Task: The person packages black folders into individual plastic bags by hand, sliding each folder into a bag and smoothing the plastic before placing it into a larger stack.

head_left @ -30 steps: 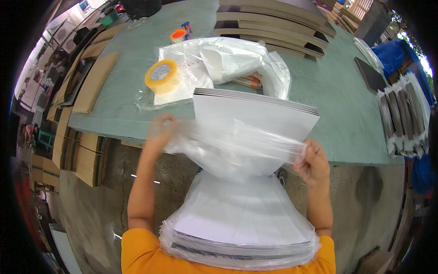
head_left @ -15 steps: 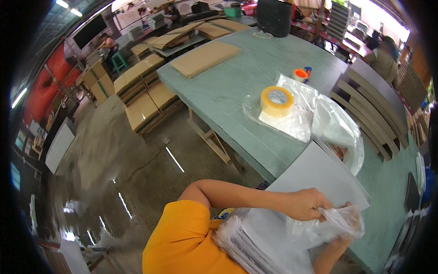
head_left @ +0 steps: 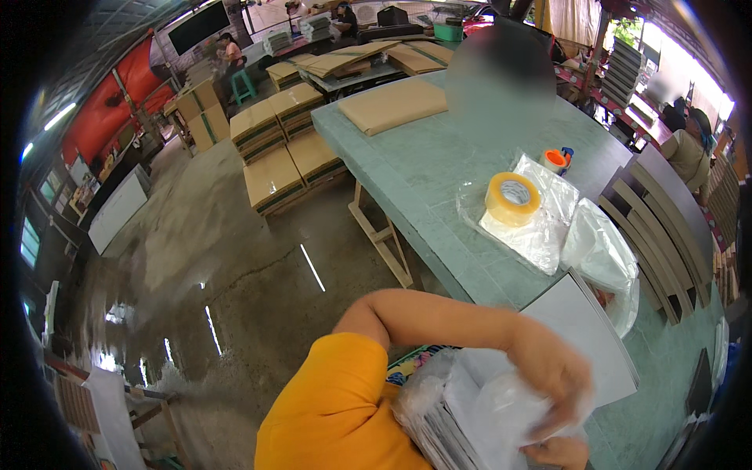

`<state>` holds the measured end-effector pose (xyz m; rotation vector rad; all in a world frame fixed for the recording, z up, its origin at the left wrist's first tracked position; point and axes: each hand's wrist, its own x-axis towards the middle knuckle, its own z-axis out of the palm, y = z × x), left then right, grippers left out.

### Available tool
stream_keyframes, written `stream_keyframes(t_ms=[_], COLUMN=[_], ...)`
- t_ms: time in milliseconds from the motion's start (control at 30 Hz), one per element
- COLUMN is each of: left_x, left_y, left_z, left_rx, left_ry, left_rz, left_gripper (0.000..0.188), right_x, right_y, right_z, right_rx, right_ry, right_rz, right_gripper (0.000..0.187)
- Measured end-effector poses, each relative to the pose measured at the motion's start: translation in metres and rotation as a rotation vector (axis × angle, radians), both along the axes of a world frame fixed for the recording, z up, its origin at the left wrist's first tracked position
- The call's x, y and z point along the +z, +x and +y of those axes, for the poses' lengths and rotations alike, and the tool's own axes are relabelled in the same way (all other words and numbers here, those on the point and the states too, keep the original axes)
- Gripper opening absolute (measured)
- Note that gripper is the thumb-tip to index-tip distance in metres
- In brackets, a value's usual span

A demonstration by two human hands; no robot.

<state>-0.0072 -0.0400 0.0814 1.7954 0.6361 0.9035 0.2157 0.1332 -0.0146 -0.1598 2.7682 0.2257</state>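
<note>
A clear plastic bag (head_left: 495, 392) wraps a stack of thin flat grey-white panels (head_left: 448, 439) close against my body at the table's near edge. My left hand (head_left: 554, 384) is bent down over the bag's far right end, its fingers curled in on the plastic and smeared by motion. Just below, my right hand (head_left: 558, 452) grips the same gathered plastic and is partly cut off by the lower edge. Beyond my hands, another stack of pale grey panels (head_left: 581, 333) lies on the green table (head_left: 407, 164), next to a crumpled clear bag (head_left: 601, 254).
A wide roll of clear tape (head_left: 513, 199) rests on flat plastic bags (head_left: 548, 247). Behind it lies an orange tape dispenser (head_left: 556, 160). Grey boards (head_left: 666, 211) are stacked at the right, a brown parcel (head_left: 392, 106) at the far left corner. Cartons (head_left: 278, 172) stand on the floor.
My left hand has moved down and over the bag's end, and the gathered plastic is lower. My right hand has shifted lower too. The whole view has turned slightly left.
</note>
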Motion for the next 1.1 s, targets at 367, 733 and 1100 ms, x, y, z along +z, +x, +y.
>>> stream_keyframes(t_ms=[367,733,1100], left_x=[-0.094,-0.049,-0.052], left_y=[-0.033,-0.032,-0.091], left_z=[-0.026,0.011,-0.035], left_rx=[0.105,1.332,1.207], left_ry=[-0.070,0.207,0.032], left_rz=[1.185,0.696,0.588], left_gripper=[0.020,0.057,0.034], right_x=[0.058,0.054,0.054], right_y=[0.014,0.007,0.066], right_z=[-0.017,0.007,0.009], right_rx=[-0.827,-0.626,-0.734], right_ry=[-0.636,-0.172,-1.671], right_rz=[0.634,1.288,0.869], right_gripper=[0.020,0.069,0.039])
